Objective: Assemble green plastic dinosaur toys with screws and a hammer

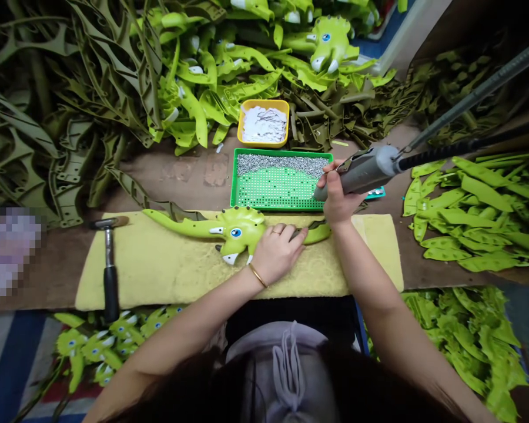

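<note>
Head view: the left hand (pixel 277 249) lies on the green dinosaur toy (pixel 235 229), its grip flat and unclenched. The toy rests on the yellow towel (pixel 158 270) on the counter (pixel 180 176). The right hand's (pixel 337 197) grip is wrapped around a grey power screwdriver (pixel 364 170), whose tip is over the green screw tray (pixel 273 191). 1 hammer (pixel 110 264) lies at the towel's left edge.

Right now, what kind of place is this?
Most likely a toy factory workbench. Heaps of green plastic dinosaur parts lie all around, a green tray holds small screws, and the right hand grips a powered screwdriver.
</note>
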The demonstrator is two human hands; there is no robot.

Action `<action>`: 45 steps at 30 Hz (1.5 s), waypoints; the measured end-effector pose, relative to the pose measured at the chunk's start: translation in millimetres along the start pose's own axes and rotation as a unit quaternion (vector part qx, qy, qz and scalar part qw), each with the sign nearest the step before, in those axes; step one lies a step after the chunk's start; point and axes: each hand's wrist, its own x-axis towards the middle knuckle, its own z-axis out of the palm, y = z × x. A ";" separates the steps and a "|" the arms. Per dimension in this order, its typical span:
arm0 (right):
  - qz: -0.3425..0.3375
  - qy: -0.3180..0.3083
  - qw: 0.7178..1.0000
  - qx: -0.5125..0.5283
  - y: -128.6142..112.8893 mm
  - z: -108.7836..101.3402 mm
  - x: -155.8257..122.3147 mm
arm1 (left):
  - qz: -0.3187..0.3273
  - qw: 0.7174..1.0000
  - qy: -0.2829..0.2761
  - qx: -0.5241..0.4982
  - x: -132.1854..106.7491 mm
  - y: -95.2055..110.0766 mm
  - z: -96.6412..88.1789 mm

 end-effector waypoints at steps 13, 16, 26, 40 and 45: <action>-0.071 0.008 0.995 0.065 -29.7 -23.4 4.1 | 0.017 0.999 -0.044 -0.003 2.7 -4.1 -2.6; -0.060 0.005 0.997 0.052 -48.5 -47.4 -9.5 | 0.010 0.999 -0.045 -0.012 3.3 -4.6 -2.8; -0.037 -0.012 0.998 0.053 -36.0 -69.6 -40.6 | 0.010 0.999 -0.032 -0.003 4.1 -3.2 -2.2; -0.046 0.016 0.999 0.015 -38.8 -21.8 0.0 | 0.058 0.998 0.013 -0.005 -0.6 -0.2 -1.5; -0.001 0.006 0.999 -0.035 -2.5 2.8 4.8 | 0.060 0.998 0.005 0.030 -5.8 -4.7 -12.1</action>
